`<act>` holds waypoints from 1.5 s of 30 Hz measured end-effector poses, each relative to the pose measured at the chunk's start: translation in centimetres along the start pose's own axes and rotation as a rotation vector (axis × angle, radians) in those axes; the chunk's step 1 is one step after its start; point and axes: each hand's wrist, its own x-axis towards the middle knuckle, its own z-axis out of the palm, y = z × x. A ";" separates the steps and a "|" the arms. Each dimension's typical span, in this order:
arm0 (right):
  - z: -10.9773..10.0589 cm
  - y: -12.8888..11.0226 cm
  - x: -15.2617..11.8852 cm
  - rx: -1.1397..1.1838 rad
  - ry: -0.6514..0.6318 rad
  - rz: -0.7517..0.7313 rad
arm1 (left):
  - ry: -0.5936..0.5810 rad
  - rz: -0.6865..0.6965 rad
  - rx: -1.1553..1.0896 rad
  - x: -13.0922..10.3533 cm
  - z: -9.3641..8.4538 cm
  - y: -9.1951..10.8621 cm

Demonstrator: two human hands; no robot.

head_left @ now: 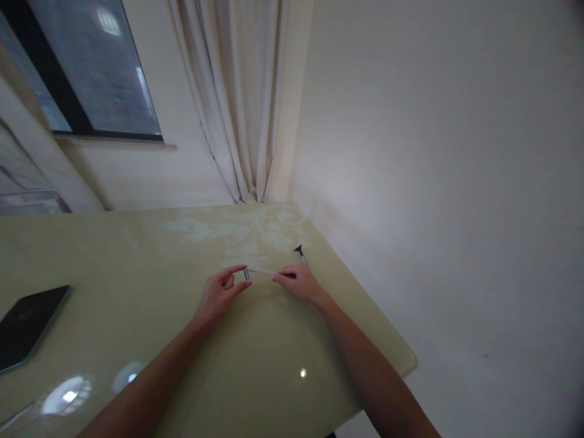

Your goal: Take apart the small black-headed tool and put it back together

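Teal-and-dark, a small cartridge is pinched between thumb and forefinger of the left hand, below and left of the frame's centre. A slim pale stick is pinched in the fingers of the right hand, its tip beside the cartridge; contact cannot be told. Beyond, a black-headed handle is partly hidden.

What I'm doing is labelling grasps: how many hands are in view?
2: the left hand, pinching a small blue-edged piece, and the right hand, holding a thin stick; both are over the table.
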 end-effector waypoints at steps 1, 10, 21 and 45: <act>0.0 0.0 0.0 0.001 0.008 0.008 | 0.000 -0.002 0.002 0.0 0.0 0.0; -0.3 -0.3 0.0 -0.029 0.004 0.018 | 0.006 0.025 0.016 0.2 -0.1 -0.8; 0.0 -0.4 0.0 -0.063 0.032 0.000 | 0.004 0.035 0.007 0.1 -0.1 -0.7; 0.2 -0.8 0.1 -0.066 0.059 -0.048 | 0.030 0.035 0.002 0.1 -0.1 0.1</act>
